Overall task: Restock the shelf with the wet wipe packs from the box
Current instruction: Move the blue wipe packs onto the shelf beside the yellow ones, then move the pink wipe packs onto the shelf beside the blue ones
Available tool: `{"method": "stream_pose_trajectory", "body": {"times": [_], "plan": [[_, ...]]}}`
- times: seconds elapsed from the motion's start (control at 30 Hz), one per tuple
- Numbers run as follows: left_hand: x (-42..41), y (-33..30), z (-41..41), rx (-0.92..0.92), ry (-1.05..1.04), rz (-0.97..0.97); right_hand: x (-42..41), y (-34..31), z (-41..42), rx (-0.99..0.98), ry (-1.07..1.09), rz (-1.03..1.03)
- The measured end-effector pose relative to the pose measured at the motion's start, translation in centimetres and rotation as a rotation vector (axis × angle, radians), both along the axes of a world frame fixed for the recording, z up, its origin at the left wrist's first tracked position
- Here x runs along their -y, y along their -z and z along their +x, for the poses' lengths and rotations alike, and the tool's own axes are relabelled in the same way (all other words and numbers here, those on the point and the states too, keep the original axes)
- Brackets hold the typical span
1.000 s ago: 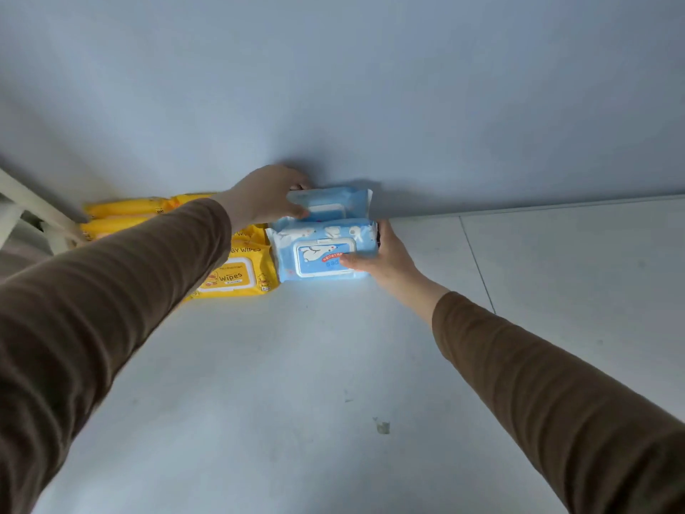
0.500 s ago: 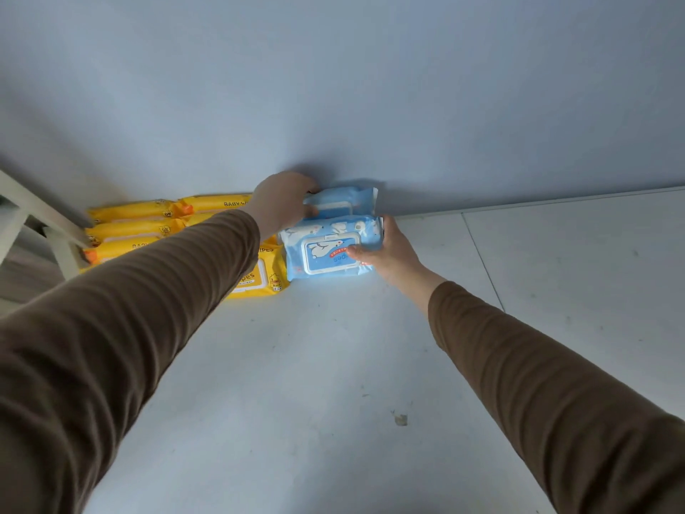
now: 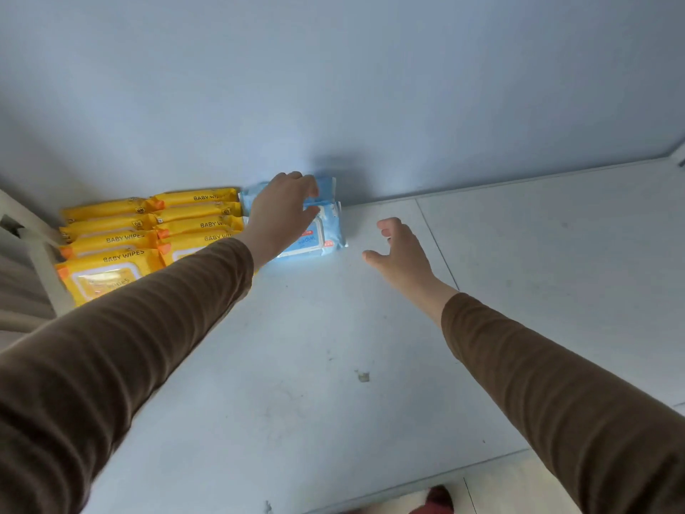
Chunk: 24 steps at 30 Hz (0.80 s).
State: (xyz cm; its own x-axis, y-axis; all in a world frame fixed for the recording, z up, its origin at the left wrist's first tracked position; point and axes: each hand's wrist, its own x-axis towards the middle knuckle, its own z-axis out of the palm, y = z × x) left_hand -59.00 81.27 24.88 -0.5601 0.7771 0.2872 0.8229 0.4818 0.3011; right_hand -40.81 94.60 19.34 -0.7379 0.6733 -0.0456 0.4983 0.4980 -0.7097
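At frame centre the left hand (image 3: 283, 207) rests, fingers loosely curved, atop the blue wipe packs (image 3: 326, 231) to settle them beside the yellow baby-wipe packs (image 3: 148, 231), while the right hand (image 3: 398, 250) hovers spread, holding nothing.

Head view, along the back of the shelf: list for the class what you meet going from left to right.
Yellow baby wipes packs → left hand resting on the blue wipes packs → right hand, open and apart from them → bare shelf.

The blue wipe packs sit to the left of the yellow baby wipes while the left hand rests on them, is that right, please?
Not quite: the head view shows the blue wipe packs to the right of the yellow baby wipes. The left hand does rest on them.
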Motion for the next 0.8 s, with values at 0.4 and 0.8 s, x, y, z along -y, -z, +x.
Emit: {"method": "stream_pose_trajectory", "body": {"times": [0.4, 0.8], "plan": [[-9.8, 2.5, 22.2, 0.181, 0.228, -0.124, -7.1, -1.4, 24.4, 0.078, 0.118, 0.053], [-19.4, 5.3, 55.3, 0.374, 0.477, -0.147, -15.4, 1.1, 57.9, 0.176, 0.172, 0.134]]}}
